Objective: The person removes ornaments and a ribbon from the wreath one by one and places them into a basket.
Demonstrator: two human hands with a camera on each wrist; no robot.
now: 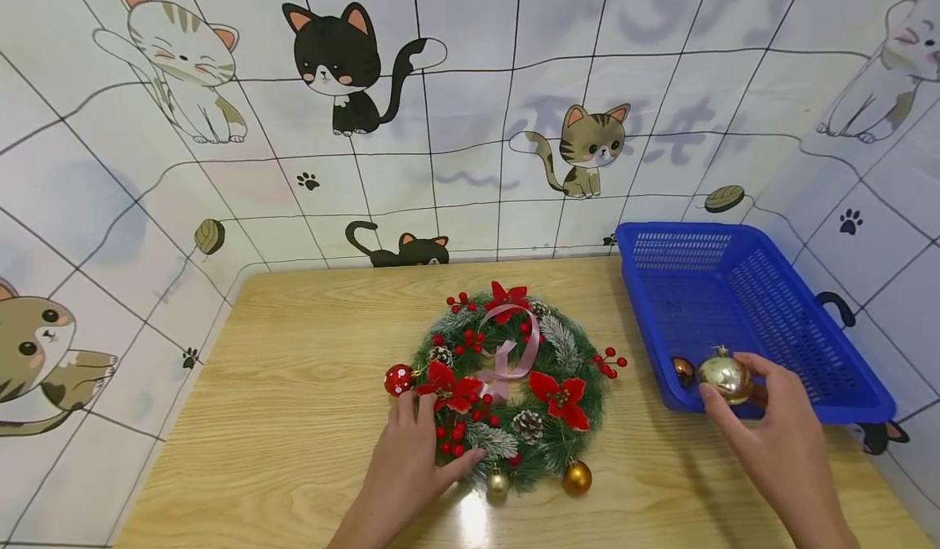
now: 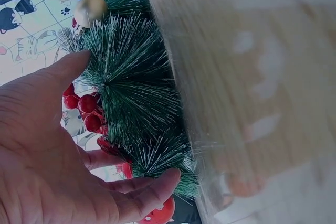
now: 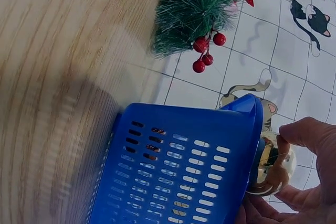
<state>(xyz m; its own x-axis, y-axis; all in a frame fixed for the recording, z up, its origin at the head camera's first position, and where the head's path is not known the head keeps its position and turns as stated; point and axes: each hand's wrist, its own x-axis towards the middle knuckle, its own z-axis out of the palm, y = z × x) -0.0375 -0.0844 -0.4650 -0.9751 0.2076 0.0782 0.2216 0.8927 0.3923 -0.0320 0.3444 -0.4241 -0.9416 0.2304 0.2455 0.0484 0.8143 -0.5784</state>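
Observation:
A green Christmas wreath (image 1: 558, 341) lies on the table, dressed with red poinsettias, berries, pine cones and a pink ribbon. At its near left edge rests my left hand (image 1: 411, 459), thumb and fingers spread against the needles in the left wrist view. A red spotted bauble (image 1: 399, 379) sits just beyond those fingertips. Along the wreath's front edge are a small pale gold bauble (image 1: 498, 484) and an orange-gold one (image 1: 577, 478). My right hand (image 1: 782, 427) pinches a large shiny gold bauble (image 1: 725, 376) between thumb and fingers, at the near rim of the blue basket (image 1: 646, 320).
Inside the basket, near its front left corner, lies a copper-brown bauble (image 1: 683, 371). The wooden table (image 1: 294, 353) meets a wall covering (image 1: 470, 108) with cat drawings behind and at both sides. A dark handle (image 1: 835, 307) stands at the basket's right side.

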